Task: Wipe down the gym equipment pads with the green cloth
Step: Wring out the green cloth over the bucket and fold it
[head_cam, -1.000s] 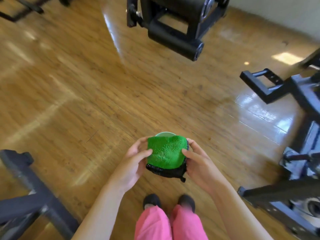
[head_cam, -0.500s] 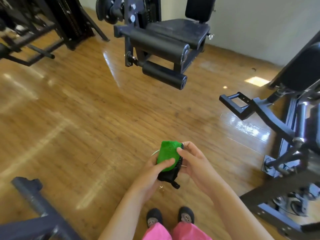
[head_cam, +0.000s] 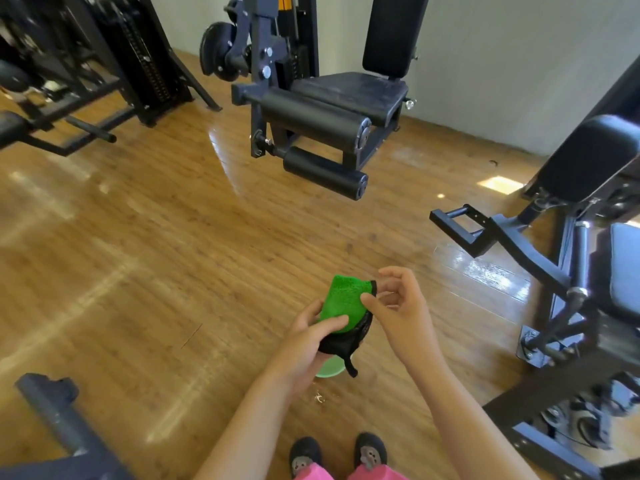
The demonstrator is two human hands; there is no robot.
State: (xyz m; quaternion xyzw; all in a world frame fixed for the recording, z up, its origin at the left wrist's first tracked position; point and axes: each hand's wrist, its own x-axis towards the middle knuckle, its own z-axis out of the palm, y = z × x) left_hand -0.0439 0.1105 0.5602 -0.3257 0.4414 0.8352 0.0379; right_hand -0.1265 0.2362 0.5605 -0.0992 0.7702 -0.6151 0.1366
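Note:
A green cloth (head_cam: 341, 301) with a black mesh back sits folded in front of me, above the wooden floor. My left hand (head_cam: 311, 341) grips it from below, thumb pressed on the green face. My right hand (head_cam: 398, 310) pinches the cloth's right edge with thumb and curled fingers. Ahead stands a leg machine with two black roller pads (head_cam: 311, 116), a dusty black seat pad (head_cam: 349, 90) and an upright back pad (head_cam: 393, 32). A second machine's black pads (head_cam: 588, 157) are at the right.
A pale green bowl (head_cam: 329, 368) lies on the floor under my left hand, near my shoes. A black footrest bracket (head_cam: 464, 226) juts out from the right machine. Weight-stack frames (head_cam: 138, 57) stand far left; a grey bar (head_cam: 52, 407) lies near left.
My view has tilted up, bringing the leg machine's seat and back pad into sight. Both hands have lifted the cloth off the bowl, and my right fingers have shifted to its edge.

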